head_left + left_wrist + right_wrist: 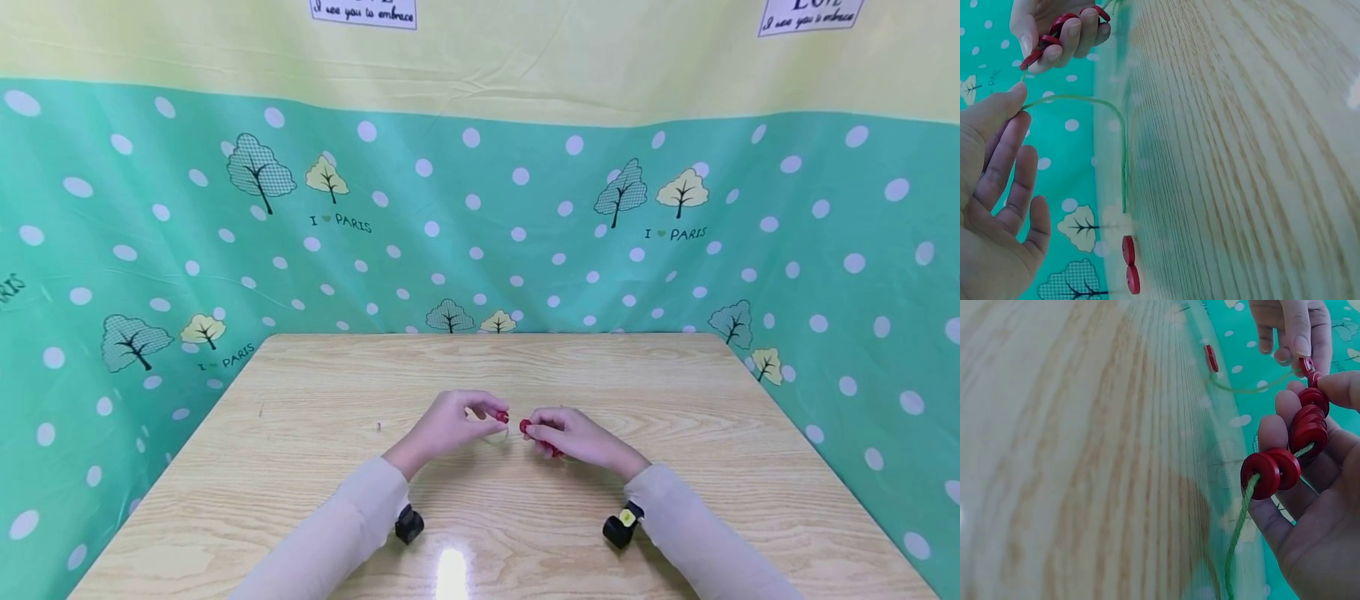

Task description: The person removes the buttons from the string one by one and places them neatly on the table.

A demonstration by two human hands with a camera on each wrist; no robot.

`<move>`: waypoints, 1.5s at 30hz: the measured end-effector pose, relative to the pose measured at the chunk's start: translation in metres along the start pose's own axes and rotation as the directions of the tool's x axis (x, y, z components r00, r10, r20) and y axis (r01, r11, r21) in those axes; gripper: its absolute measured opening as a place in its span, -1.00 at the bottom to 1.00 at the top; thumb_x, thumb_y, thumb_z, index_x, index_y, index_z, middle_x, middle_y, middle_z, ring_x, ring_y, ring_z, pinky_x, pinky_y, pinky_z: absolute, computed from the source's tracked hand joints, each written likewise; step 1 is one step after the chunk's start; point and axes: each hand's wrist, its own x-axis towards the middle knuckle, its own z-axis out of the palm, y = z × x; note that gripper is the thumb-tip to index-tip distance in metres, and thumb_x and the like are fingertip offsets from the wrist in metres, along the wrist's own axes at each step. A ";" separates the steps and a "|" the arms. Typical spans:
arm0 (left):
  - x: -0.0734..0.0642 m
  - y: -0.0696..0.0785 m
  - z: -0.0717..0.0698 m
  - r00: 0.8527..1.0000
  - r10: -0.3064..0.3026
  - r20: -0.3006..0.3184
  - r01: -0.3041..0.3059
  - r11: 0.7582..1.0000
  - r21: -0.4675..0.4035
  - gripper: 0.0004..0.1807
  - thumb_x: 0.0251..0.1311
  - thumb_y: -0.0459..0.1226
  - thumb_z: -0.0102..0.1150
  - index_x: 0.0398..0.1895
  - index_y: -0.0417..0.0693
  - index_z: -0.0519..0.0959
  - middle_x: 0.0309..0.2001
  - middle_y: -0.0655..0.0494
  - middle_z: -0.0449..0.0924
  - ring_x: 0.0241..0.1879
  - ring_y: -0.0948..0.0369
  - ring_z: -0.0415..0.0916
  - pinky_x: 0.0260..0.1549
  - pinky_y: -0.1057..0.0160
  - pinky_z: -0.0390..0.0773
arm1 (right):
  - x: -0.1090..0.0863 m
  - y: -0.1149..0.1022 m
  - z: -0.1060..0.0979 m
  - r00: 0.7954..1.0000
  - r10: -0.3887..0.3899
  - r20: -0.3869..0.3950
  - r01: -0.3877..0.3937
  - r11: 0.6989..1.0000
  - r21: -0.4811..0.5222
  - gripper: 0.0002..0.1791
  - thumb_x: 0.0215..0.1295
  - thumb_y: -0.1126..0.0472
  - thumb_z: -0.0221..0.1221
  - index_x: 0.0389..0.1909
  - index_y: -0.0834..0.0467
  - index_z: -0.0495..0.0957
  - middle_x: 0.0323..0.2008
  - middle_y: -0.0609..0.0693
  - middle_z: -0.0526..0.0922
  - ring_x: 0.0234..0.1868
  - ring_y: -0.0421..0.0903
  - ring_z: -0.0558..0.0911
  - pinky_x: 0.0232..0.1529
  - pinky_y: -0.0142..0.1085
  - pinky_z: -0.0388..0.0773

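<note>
My left hand (1000, 181) pinches a green string (1094, 100) between thumb and forefinger, its other fingers loosely spread. From that pinch one stretch runs to the right hand, while the other arcs down to the tabletop. My right hand (1316, 506) holds several red buttons (1309, 432) threaded on the string, its thumb and forefinger on the ones nearest the left fingertips. Below the right palm hangs the string's other length (1238, 531). Seen from the head, the two hands (453, 421) face each other, a small gap apart, over the middle of the table.
Two loose red buttons (1129, 262) appear on the wooden table (315, 383) in the left wrist view. A green dotted curtain (517, 208) encloses the back and sides. Black wrist cameras (409, 525) hang under both forearms.
</note>
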 end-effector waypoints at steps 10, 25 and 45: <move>-0.001 -0.005 -0.006 1.000 -0.027 -0.015 0.027 1.000 -0.004 -0.71 0.21 -0.08 0.41 0.00 0.21 0.72 -0.14 0.49 0.67 -0.13 0.29 0.54 -0.19 0.16 0.55 | 0.000 0.000 -0.001 1.000 0.018 -0.005 -0.018 1.000 -0.004 -0.59 0.56 -0.05 0.02 -0.17 0.23 0.60 -0.44 0.15 0.59 -0.48 -0.13 0.49 -0.52 -0.36 0.39; -0.002 -0.010 -0.015 0.998 -0.051 -0.037 0.052 0.998 0.027 -0.71 0.22 -0.09 0.39 0.00 0.11 0.73 -0.16 0.48 0.68 -0.15 0.28 0.54 -0.23 0.17 0.55 | -0.002 -0.002 -0.003 0.999 0.038 -0.015 -0.038 0.999 -0.012 -0.61 0.54 -0.04 0.06 -0.17 0.23 0.59 -0.45 0.16 0.59 -0.53 -0.12 0.43 -0.55 -0.38 0.34; -0.006 -0.012 -0.028 0.993 -0.093 -0.071 0.093 0.996 -0.002 -0.73 0.22 -0.10 0.40 -0.01 0.15 0.72 -0.17 0.40 0.69 -0.16 0.24 0.55 -0.30 0.16 0.64 | -0.004 -0.001 -0.003 0.999 0.030 -0.016 -0.029 0.999 0.012 -0.63 0.55 -0.02 0.05 -0.18 0.24 0.58 -0.46 0.15 0.57 -0.52 -0.12 0.41 -0.56 -0.38 0.31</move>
